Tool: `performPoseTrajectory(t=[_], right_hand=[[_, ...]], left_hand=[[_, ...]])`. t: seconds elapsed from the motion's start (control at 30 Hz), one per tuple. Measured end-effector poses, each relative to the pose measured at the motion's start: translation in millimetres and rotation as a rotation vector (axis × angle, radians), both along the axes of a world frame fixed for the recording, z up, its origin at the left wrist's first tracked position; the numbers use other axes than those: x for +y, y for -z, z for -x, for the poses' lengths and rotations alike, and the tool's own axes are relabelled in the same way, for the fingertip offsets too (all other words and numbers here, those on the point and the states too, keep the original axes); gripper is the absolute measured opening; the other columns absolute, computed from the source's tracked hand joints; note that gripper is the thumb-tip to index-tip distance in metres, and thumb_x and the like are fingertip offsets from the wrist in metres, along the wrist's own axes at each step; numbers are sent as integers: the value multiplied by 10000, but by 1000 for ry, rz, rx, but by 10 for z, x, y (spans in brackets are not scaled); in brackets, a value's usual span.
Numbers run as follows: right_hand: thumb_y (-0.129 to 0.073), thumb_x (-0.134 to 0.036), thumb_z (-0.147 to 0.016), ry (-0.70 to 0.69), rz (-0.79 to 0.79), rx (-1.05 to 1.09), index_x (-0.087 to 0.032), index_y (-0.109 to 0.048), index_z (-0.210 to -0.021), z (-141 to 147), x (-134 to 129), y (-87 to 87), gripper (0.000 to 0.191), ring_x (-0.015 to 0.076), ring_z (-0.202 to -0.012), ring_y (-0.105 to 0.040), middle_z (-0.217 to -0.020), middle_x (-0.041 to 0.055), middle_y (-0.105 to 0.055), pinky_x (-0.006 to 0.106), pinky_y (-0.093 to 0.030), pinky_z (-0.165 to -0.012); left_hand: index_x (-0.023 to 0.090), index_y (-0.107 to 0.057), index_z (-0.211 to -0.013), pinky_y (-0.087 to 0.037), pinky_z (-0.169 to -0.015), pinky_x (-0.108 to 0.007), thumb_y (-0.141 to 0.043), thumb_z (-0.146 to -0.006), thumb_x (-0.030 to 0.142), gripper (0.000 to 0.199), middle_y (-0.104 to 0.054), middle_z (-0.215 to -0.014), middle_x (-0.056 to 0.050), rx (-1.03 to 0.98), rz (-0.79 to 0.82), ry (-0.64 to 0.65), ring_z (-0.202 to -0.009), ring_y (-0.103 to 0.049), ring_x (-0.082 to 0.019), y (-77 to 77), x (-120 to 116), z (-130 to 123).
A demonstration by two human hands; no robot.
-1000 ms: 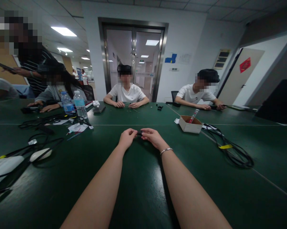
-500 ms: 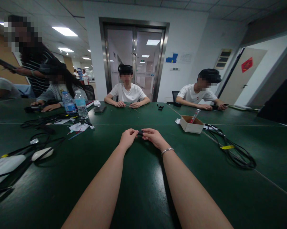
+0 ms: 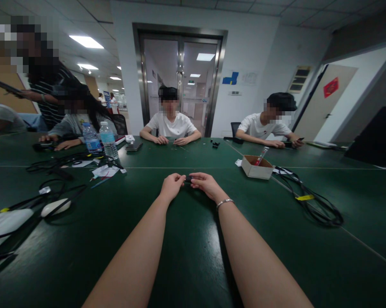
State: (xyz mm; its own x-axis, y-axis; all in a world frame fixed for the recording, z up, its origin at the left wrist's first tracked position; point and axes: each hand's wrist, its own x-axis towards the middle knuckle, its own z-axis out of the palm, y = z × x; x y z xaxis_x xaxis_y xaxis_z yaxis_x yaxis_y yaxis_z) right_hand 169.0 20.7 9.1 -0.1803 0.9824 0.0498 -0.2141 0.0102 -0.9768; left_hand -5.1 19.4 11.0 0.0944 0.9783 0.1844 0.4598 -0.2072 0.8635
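Note:
A small dark object [image 3: 188,179] spans the gap between my two hands, low over the green table [image 3: 186,256]. It looks black and short; its exact kind is too small to make out. My left hand [image 3: 172,186] pinches its left end between thumb and fingertips. The fingers of my right hand [image 3: 206,185] are closed on its right end, and a silver bracelet [image 3: 225,203] circles that wrist. The fingers hide part of the object.
An open cardboard box [image 3: 257,169] with a red-marked tube [image 3: 261,156] stands right of my hands, beside coiled black cable [image 3: 321,209]. Left are paper scraps [image 3: 106,171], water bottles [image 3: 108,141], cables and a white mouse [image 3: 56,208]. Several people work around the table.
My hands stay in nearly the same place, still holding the small dark object. The whole view shifts very slightly left.

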Motion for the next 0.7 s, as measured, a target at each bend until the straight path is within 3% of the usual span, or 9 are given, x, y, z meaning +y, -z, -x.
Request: performPoseTrajectory(t=[0.43,0.7], right_hand=[[-684,-1,-711,-23,-27,-2,-129,-675,-935,-6,-18,1,258,96,-641,-637,-906,60,-684,181,-549,-592],[-703,-22,-704,-76,-20,9,-131,-680,-942,-9,-32,-22,263,90,-619,-632,-869,54,-684,163,-529,-562]], left_hand=[[167,-618,-700,-353,-570,-260,-460,-860,470,377,-626,-647,-27,72,-40,-51,-587,-544,-155,-25,-22,-26],[196,-592,-630,-313,-546,-274,-319,-898,502,490,-597,-599,-26,183,-63,-37,-557,-532,-177,-39,-47,-22]])
